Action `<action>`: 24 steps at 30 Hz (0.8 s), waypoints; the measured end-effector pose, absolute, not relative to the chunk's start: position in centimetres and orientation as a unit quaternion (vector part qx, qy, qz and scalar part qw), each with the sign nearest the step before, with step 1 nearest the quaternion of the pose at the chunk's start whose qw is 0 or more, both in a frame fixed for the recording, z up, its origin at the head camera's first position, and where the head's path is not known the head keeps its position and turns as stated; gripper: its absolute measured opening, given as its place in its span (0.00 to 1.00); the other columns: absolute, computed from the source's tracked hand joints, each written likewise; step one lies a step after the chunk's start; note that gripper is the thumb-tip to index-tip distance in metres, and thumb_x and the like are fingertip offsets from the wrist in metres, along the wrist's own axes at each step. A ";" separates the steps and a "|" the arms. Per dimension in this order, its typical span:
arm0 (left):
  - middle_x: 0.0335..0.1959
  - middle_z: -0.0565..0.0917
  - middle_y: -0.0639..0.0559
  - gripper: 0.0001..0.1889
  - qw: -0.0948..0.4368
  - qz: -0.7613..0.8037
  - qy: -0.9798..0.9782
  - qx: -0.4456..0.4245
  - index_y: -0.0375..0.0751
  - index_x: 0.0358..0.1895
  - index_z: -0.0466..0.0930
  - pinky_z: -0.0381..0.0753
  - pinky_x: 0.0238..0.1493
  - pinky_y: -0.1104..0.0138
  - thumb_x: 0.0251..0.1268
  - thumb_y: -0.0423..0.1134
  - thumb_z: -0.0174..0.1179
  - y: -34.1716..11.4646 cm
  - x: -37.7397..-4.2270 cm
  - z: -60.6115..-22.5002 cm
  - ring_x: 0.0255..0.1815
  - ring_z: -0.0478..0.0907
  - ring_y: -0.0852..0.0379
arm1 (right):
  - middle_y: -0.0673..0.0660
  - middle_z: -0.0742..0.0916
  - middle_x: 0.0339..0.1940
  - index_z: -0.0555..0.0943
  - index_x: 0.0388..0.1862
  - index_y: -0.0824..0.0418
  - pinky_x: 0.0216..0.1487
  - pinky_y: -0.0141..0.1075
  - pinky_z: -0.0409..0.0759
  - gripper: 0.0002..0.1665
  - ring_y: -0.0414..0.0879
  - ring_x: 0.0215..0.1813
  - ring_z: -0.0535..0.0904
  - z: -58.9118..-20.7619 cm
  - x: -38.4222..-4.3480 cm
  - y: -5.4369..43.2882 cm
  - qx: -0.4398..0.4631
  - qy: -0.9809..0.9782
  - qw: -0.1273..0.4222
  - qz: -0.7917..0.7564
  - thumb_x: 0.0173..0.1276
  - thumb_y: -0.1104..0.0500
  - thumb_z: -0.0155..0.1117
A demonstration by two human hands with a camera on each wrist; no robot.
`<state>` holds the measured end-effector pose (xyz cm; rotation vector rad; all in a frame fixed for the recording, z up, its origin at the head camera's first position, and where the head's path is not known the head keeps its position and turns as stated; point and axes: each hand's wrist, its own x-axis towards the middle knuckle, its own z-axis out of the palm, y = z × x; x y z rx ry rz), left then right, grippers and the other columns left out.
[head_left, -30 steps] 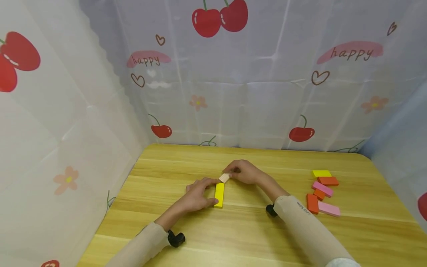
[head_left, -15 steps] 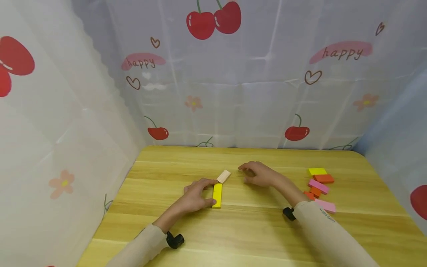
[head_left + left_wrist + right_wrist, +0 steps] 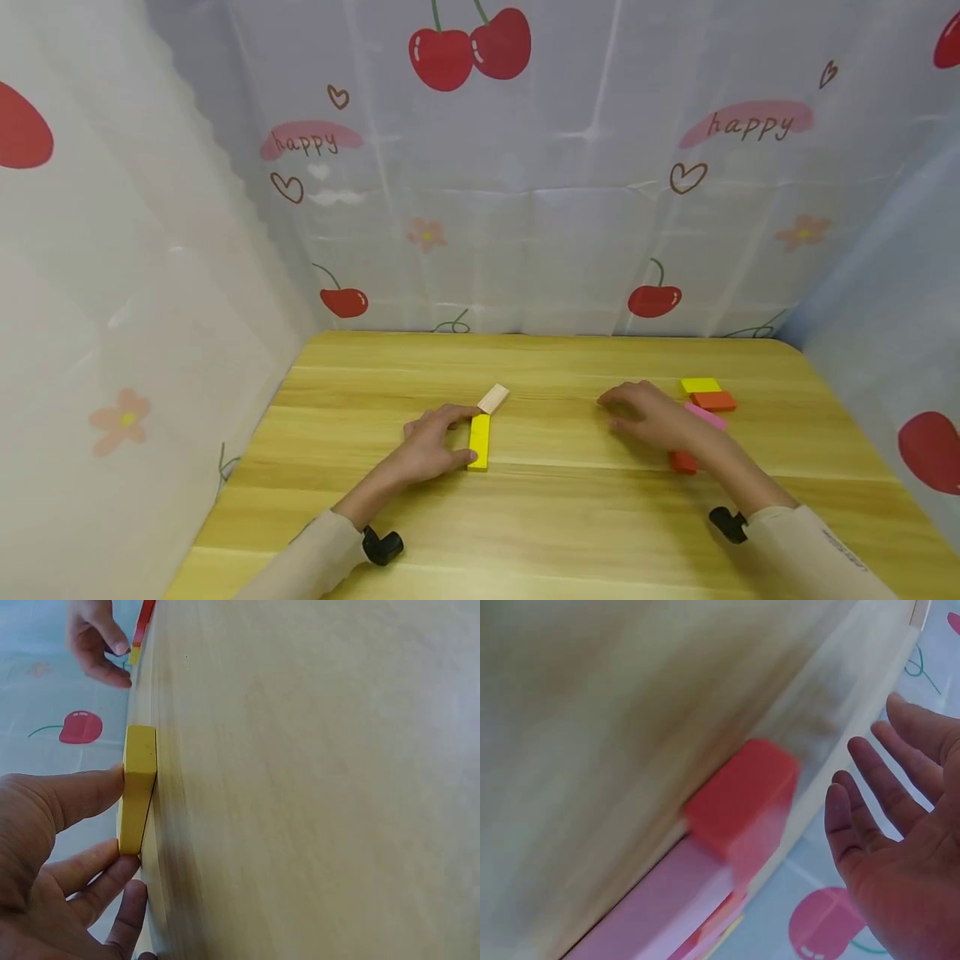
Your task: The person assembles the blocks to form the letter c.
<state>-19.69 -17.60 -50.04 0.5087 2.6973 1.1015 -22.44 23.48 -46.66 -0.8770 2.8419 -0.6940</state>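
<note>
My left hand (image 3: 429,446) holds a yellow block (image 3: 478,443) lying on the table, its thumb at the near end and forefinger at the far end. The left wrist view shows the same yellow block (image 3: 138,787) between thumb and fingers. Touching or almost touching its far end is a plain wood block (image 3: 492,398), set at an angle. My right hand (image 3: 652,417) hovers left of the group of coloured blocks, fingers loosely bent and holding nothing. Close to it in the right wrist view are a red block (image 3: 742,795) and a pink block (image 3: 656,900).
At the table's right lie a second yellow block (image 3: 701,385), an orange-red block (image 3: 713,402), a pink block (image 3: 706,416) and a red block (image 3: 683,462). My right hand and forearm hide part of this group. A printed curtain (image 3: 525,258) hangs behind the wooden table (image 3: 555,533).
My right hand has let go of the plain wood block and moved right, toward the coloured blocks. My left hand stays on the yellow block. The head view has shifted slightly.
</note>
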 end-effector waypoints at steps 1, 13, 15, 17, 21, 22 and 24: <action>0.73 0.80 0.51 0.33 0.091 0.369 0.909 0.171 0.58 0.75 0.77 0.54 0.64 0.40 0.66 0.45 0.76 -17.7 -19.7 -50.0 0.67 0.75 0.45 | 0.60 0.91 0.60 0.86 0.62 0.63 0.67 0.61 0.78 0.20 0.61 0.63 0.83 -46.6 -22.1 23.8 -0.281 0.932 0.041 -0.226 0.74 0.57 0.73; 0.73 0.81 0.52 0.33 0.085 0.370 0.909 0.173 0.57 0.74 0.78 0.56 0.63 0.40 0.66 0.45 0.77 -17.8 -19.6 -50.0 0.66 0.76 0.46 | 0.46 0.91 0.54 0.89 0.55 0.51 0.60 0.48 0.83 0.14 0.50 0.57 0.84 -46.2 -18.7 28.9 -0.242 0.946 0.018 -0.214 0.72 0.58 0.75; 0.72 0.81 0.52 0.33 0.084 0.369 0.909 0.173 0.58 0.74 0.78 0.56 0.63 0.41 0.66 0.45 0.77 -17.8 -19.6 -50.0 0.66 0.75 0.46 | 0.46 0.91 0.51 0.89 0.53 0.53 0.57 0.45 0.84 0.14 0.49 0.54 0.85 -46.4 -18.4 29.7 -0.257 0.943 -0.002 -0.213 0.70 0.61 0.76; 0.72 0.81 0.52 0.33 0.084 0.369 0.910 0.172 0.58 0.74 0.78 0.56 0.63 0.41 0.66 0.45 0.76 -17.7 -19.6 -50.0 0.66 0.75 0.46 | 0.46 0.91 0.50 0.89 0.52 0.54 0.55 0.42 0.85 0.15 0.48 0.52 0.85 -46.5 -18.2 30.4 -0.272 0.939 -0.017 -0.212 0.68 0.65 0.77; 0.72 0.81 0.52 0.33 0.088 0.374 0.907 0.172 0.58 0.74 0.78 0.55 0.63 0.41 0.66 0.45 0.76 -17.7 -19.7 -50.1 0.66 0.75 0.46 | 0.45 0.91 0.48 0.90 0.51 0.54 0.51 0.38 0.84 0.19 0.45 0.49 0.84 -46.8 -17.8 31.4 -0.293 0.932 -0.028 -0.213 0.63 0.70 0.78; 0.72 0.81 0.52 0.33 0.088 0.375 0.907 0.172 0.58 0.74 0.78 0.55 0.63 0.41 0.66 0.45 0.76 -17.7 -19.7 -50.1 0.66 0.75 0.46 | 0.45 0.91 0.48 0.90 0.51 0.54 0.51 0.38 0.84 0.20 0.44 0.49 0.83 -46.9 -17.7 31.5 -0.293 0.932 -0.025 -0.213 0.63 0.71 0.77; 0.72 0.81 0.53 0.33 0.089 0.377 0.906 0.172 0.58 0.74 0.78 0.55 0.63 0.41 0.66 0.45 0.77 -17.8 -19.7 -50.2 0.66 0.75 0.46 | 0.45 0.91 0.49 0.90 0.51 0.52 0.51 0.38 0.84 0.21 0.42 0.50 0.83 -47.1 -17.6 31.8 -0.295 0.931 -0.020 -0.216 0.63 0.71 0.76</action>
